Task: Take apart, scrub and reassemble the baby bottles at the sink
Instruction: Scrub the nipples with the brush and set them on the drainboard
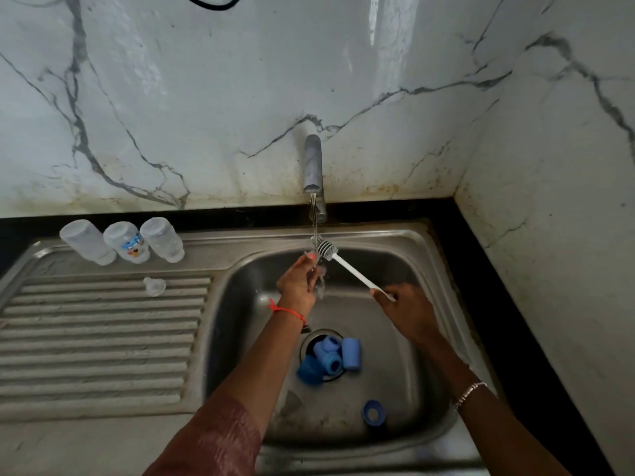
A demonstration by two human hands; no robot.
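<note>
In the middle of the frame the right hand [402, 310] grips the far end of the white handle of a bottle brush [354, 271]. The ribbed brush head is lifted up into the thin water stream [313, 218] that runs from the tap [312, 163].

The left hand [297, 283] is raised under the same stream, with its fingertips close together just beside the brush head. Splashing water blurs this place, so I cannot tell if they pinch something.

At the upper left, three clear bottle bodies [127, 242] stand upside down in a row on the drainboard [103, 338]. A clear teat [154, 286] lies near them.

In the sink [412, 338], blue caps and collars [331, 359] are piled on the drain (lower centre). One blue ring [374, 412] lies apart from them.
</note>
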